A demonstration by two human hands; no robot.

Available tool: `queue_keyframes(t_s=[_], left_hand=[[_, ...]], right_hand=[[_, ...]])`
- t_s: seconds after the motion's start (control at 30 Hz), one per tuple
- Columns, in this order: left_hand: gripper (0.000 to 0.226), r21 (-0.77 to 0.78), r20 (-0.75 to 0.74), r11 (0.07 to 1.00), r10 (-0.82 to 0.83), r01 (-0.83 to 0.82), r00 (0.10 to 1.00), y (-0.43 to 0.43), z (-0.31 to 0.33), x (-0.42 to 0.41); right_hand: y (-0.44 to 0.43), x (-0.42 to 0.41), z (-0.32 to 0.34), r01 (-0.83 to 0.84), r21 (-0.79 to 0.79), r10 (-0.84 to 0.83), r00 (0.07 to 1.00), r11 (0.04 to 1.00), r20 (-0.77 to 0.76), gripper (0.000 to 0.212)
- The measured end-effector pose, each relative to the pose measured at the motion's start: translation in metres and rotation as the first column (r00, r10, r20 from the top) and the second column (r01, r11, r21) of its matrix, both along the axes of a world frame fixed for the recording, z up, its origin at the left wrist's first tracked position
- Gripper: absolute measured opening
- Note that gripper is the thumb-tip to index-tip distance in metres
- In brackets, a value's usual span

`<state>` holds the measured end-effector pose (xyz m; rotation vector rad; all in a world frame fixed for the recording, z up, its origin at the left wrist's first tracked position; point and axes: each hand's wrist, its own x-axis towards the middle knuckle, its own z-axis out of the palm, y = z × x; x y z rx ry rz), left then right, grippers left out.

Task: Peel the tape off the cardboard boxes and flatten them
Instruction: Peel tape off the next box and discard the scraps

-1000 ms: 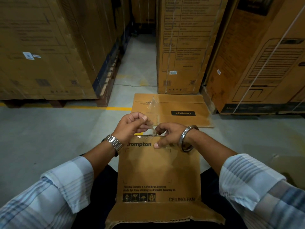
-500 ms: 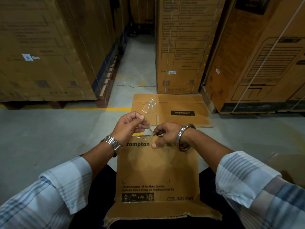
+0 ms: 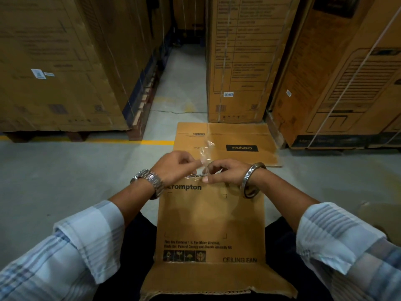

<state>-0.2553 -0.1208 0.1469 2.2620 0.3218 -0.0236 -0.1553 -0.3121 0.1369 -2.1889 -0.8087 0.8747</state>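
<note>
Clear tape [image 3: 205,158] is partly lifted off the far edge of the ceiling-fan box [image 3: 211,216] lying across your lap. Your left hand [image 3: 175,167] pinches the loose strip; your right hand [image 3: 223,172] pinches it too, fingertip pressing the box edge. Peel step, unfinished. Next probably: pull steadily along the seam, brace the cardboard. One flattened box [image 3: 238,144] lies on the floor ahead.

Stacked cartons [image 3: 245,57], yellow floor line [image 3: 156,142]

A single head-worn wide-angle view looks forward and down, close over the lap; the floor [image 3: 65,181] runs toward stacked cartons [image 3: 249,61] at 12 o'clock.
</note>
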Motion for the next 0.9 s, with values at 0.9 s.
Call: queue_keyframes(t_s=[0.9], left_hand=[[0.024, -0.366, 0.071, 0.922, -0.109, 0.127, 0.992, 0.005, -0.022, 0.012]], right_hand=[[-0.013, -0.003, 0.003, 0.439, 0.331, -0.313, 0.875, 0.835, -0.37, 0.011]])
